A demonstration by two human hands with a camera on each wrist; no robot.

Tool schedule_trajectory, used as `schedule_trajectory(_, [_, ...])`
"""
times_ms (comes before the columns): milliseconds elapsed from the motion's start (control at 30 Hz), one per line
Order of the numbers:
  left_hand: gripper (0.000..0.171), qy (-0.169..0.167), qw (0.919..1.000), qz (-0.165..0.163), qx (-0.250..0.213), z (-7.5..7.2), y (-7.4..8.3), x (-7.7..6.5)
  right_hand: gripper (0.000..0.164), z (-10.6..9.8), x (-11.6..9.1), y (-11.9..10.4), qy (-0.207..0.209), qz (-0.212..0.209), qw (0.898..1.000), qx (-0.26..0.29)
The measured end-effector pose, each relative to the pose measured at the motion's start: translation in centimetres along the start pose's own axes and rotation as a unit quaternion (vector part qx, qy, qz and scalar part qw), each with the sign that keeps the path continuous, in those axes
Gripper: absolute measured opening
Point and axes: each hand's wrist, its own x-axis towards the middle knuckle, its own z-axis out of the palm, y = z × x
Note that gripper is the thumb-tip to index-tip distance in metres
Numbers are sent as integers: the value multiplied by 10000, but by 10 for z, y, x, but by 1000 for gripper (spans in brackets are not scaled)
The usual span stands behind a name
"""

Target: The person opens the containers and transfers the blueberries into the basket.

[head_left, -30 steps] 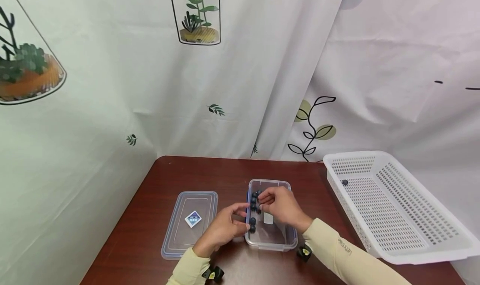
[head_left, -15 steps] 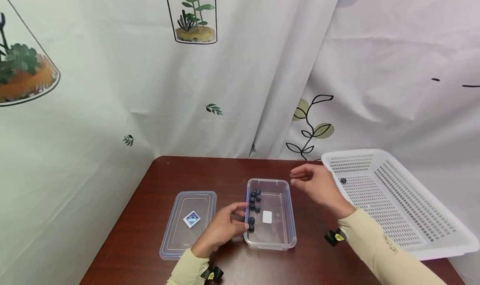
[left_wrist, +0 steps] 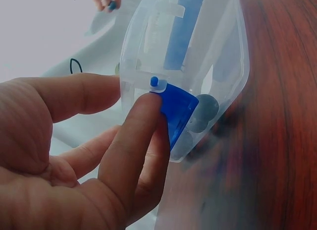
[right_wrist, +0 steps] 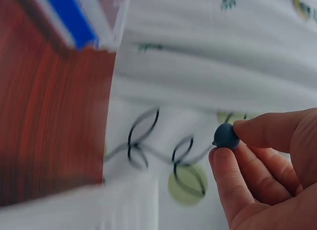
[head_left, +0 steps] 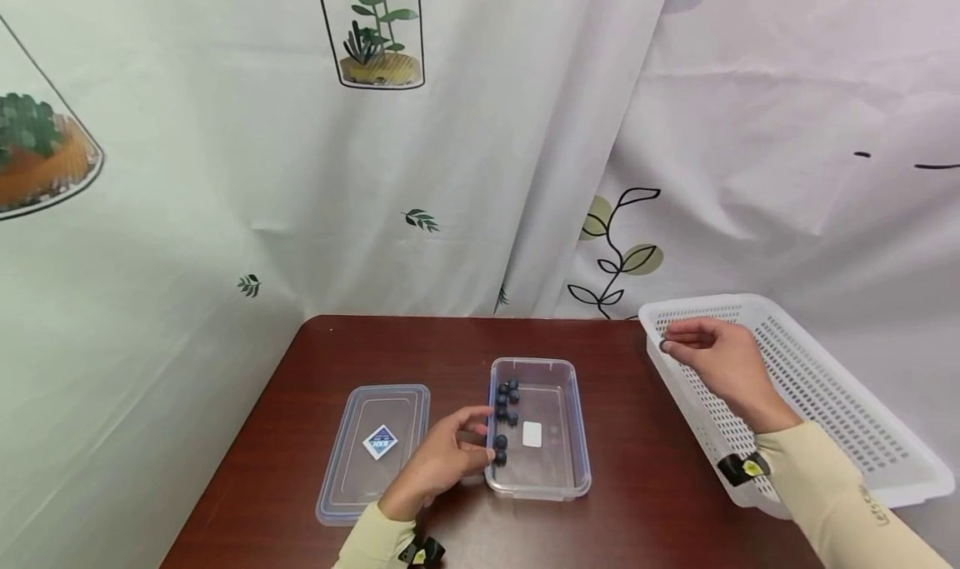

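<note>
Carefully, a person's right hand pinches a single blueberry between the tips of thumb and fingers at the far left corner of a white basket. The berry sits right at the fingertips, most of its round side exposed, with the remaining fingers bent behind it. From the head camera, hand and fruit overlap the basket's left rim; how high they are above it cannot be told.

Well to the left, the left hand keeps a loose, half-open hold on the left side of a clear container, its fingers bent and its thumb set apart. The left wrist view shows a fingertip against a blue latch on the container's outer wall.

Inside, a cluster of dark blueberries lines that same left wall, the nearest pair just beside the left thumb, while the berry in the right hand is well apart from them. A white label shows at the bottom of the container.

Flat on the dark red table, left of the left hand, lies a clear lid bearing a diamond-shaped blue and white sticker. Behind stands a pale curtain printed with plants.
</note>
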Motion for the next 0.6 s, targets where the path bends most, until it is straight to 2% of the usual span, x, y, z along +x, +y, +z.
schedule_trajectory(333, [68,-16,9999,-23,-101,0,-2,0,48,-32,4,48,209,621,9977,-164])
schedule_trajectory(600, [67,-55,9998,21,-194,1,-2,0,45,-37,0,62,279,745,9968,-76])
